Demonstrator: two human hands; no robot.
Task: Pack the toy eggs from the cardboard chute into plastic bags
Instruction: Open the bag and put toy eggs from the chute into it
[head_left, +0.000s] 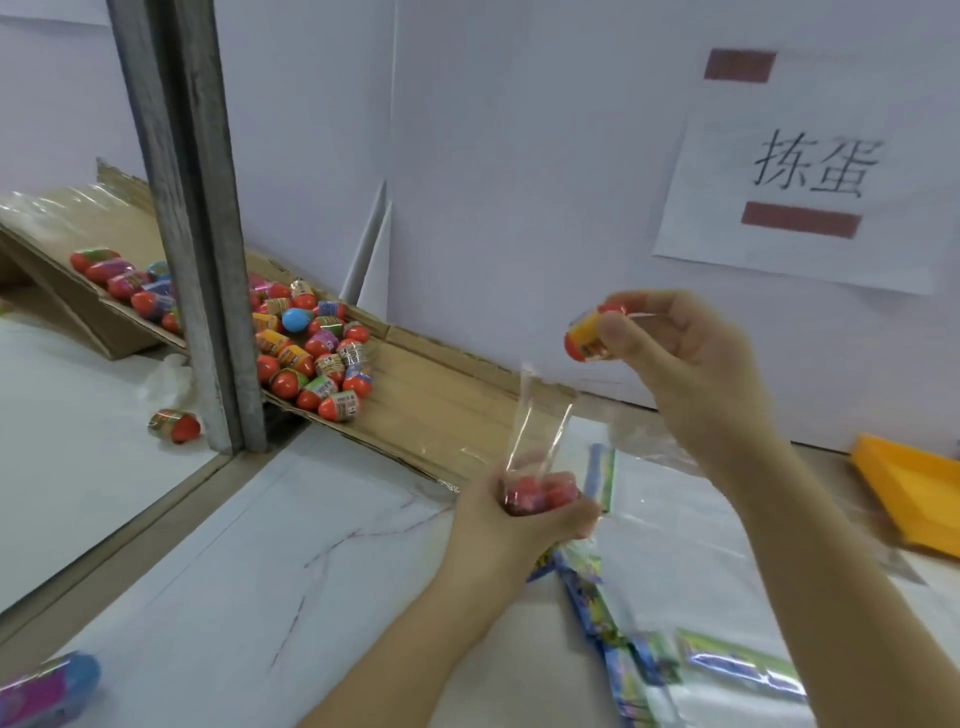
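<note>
wall (519, 156): white boards filling the whole back, 9 through 3 o'clock.
table (260, 571): pale marble-look top, covers the bottom half of the view.
cardboard chute (441, 410): slopes down from 9 o'clock toward the middle, and its low end lies flat on the table right by the left hand.
metal post (197, 208): grey upright at 10 o'clock that stands smack in front of the chute and cuts the egg heap in two, so some eggs are hidden behind it.
paper sign (810, 171): taped to the wall at 2 o'clock, two printed characters, a red-brown tape strip above and below.
flat bags (675, 519): clear sheets with colourful printed strips, spread on the table from 4 to 5 o'clock under the right forearm.
yellow tray (904, 493): at 3 to 4 o'clock, cut off by the edge.
egg pile (311, 353): mostly red toy eggs plus one blue, on the chute at 9 to 10 o'clock just right of the post; a few more sit left of it.
right hand (685, 358): up at 2 o'clock, fingers and thumb pinching the held egg (587, 338), which is red with a yellow wrap, above the bag.
left hand (514, 525): dead centre, a bit low, clenched round the bottom of the plastic bag (540, 441); the mouth stands up open, with red eggs bunched inside at the fist.
stray egg (174, 425): on the table at 9 o'clock, left of the post foot.
blue egg (47, 686): at 7 o'clock, blurry.
</note>
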